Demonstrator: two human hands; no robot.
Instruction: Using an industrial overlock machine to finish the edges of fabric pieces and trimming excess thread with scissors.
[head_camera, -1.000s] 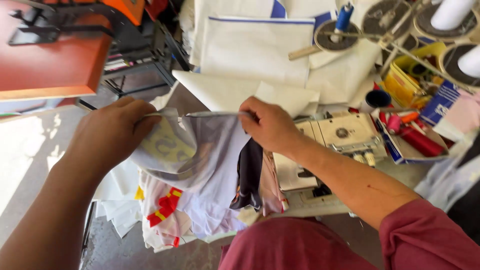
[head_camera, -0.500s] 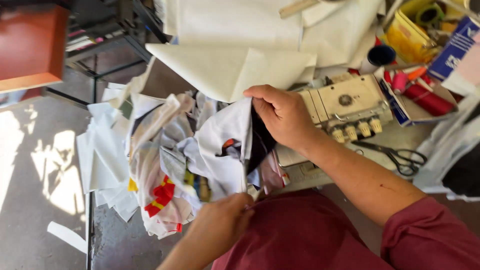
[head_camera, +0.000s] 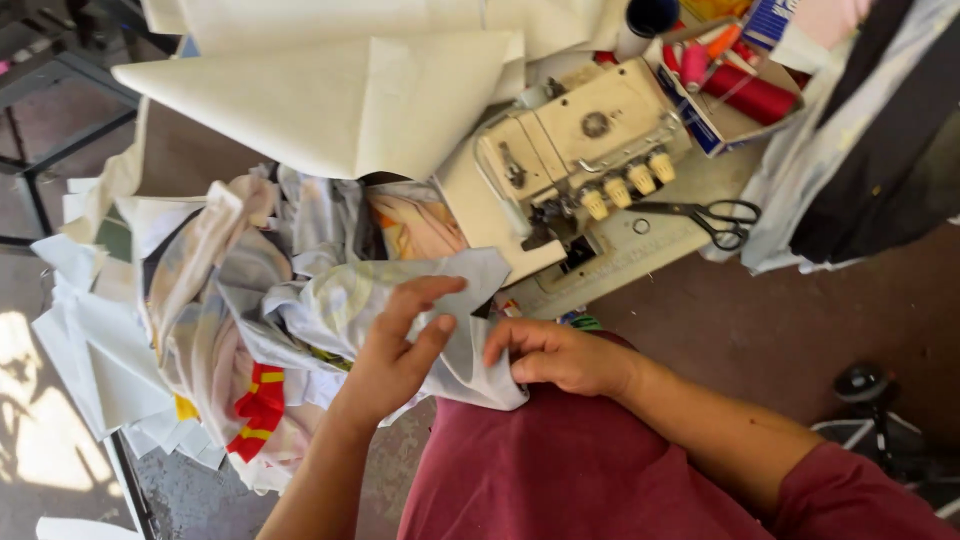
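Observation:
A piece of pale printed fabric (head_camera: 330, 305) lies across my lap, in front of a cream sewing machine (head_camera: 575, 140). My left hand (head_camera: 400, 345) rests flat on the fabric, its fingers spread and pressing on a fold. My right hand (head_camera: 555, 355) pinches the fabric's lower edge just right of the left hand. The cloth trails left into a heap of several printed pieces (head_camera: 215, 300) with red and yellow patches.
Black-handled scissors (head_camera: 715, 218) lie on the machine table right of the needle. A box of red and pink thread spools (head_camera: 730, 85) stands at the back right. Folded cream cloth (head_camera: 340, 95) covers the table behind. White cut pieces (head_camera: 90, 340) hang at the left.
My view has dropped toward my lap. The right hand came down from the raised cloth to its lower edge. The left hand moved up onto the fabric and flattened on it.

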